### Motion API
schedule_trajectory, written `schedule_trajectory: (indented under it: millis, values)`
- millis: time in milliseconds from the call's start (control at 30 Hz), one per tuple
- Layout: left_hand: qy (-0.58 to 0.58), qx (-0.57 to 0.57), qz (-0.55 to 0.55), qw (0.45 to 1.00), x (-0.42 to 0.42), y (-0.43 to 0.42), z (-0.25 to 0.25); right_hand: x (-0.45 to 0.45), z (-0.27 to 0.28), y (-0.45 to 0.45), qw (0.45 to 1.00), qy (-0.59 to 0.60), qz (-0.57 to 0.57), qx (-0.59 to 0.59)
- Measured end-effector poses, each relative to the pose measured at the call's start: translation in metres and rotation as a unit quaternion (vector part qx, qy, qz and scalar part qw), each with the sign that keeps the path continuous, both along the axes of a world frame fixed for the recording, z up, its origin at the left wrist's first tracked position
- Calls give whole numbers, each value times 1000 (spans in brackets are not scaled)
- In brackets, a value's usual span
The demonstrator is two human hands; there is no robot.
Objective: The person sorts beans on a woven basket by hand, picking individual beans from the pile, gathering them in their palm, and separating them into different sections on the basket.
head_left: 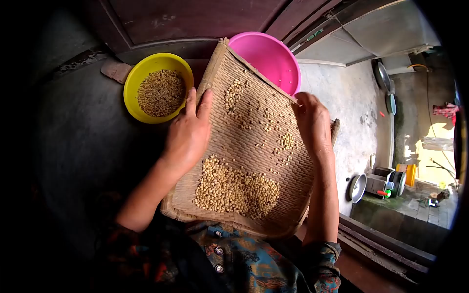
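A woven bamboo winnowing tray (227, 139) slants in front of my body, its near end against my shirt. A heap of small tan beans (237, 190) lies at its near end, with more beans scattered toward the far end. My left hand (189, 131) grips the tray's left rim, fingers on both sides of it. Over the right side, my right hand (313, 122) has its fingertips pinched together by the far rim. What lies between them, if anything, is too small to make out. A pink basin (273, 53) stands beyond the far rim, partly hidden by the tray.
On the floor to the left is a yellow basin (131, 93) holding brownish grains, beside a brick (116, 71). A dark red door (190, 19) closes off the back. Far right, past a threshold, are a metal bowl (358, 188) and an orange bucket (409, 173).
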State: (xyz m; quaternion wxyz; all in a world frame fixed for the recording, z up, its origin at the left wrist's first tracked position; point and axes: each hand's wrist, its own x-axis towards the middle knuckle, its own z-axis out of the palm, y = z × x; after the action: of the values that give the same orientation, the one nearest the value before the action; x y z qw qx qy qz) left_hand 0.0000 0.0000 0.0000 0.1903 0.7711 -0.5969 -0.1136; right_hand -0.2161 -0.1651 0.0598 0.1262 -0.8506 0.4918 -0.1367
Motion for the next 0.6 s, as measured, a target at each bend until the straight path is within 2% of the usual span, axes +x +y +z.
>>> schedule_trajectory:
  millis: [167, 300, 600]
  values:
    - [4, 15, -1, 1000, 1, 2, 4, -16, -43, 31, 991, 36, 44, 125]
    - [-2, -12, -6, 1000, 1, -2, 0, -20, -61, 39, 988, 49, 14, 143]
    - [2, -1, -13, 1000, 1, -1, 7, -15, -86, 40, 995, 6, 64, 81]
